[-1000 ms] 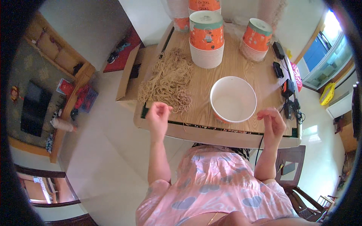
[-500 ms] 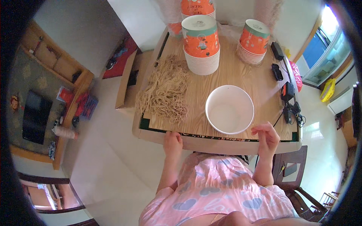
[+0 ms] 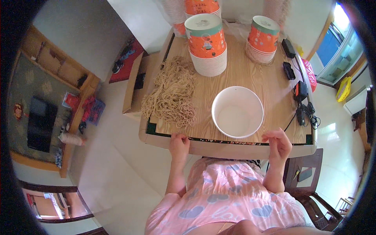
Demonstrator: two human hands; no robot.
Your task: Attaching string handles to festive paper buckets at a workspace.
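A white paper bucket (image 3: 237,117) stands mouth up near the front of the wooden table, its inside facing me. Just right of its lower rim is my right hand (image 3: 279,143), fingers bent and drawn together over the table edge. My left hand (image 3: 179,145) is closed at the front edge, below a tangled heap of beige cord (image 3: 170,94). Whatever either hand pinches is too small or hidden to make out. Small beads or bits in several colours (image 3: 223,141) lie in the dark groove along the front edge, between my hands.
Upside-down orange and green paper buckets stand in a tall stack (image 3: 206,45) at the back and a smaller stack (image 3: 261,39) to its right. Black adapters with cables (image 3: 300,92) line the right edge. A cardboard box (image 3: 133,88) sits left of the table, a dark chair (image 3: 303,176) at right.
The view has shifted slightly. Both hands keep nearly the same pose and place, and the bucket, cord and stacks stay where they were on the table.
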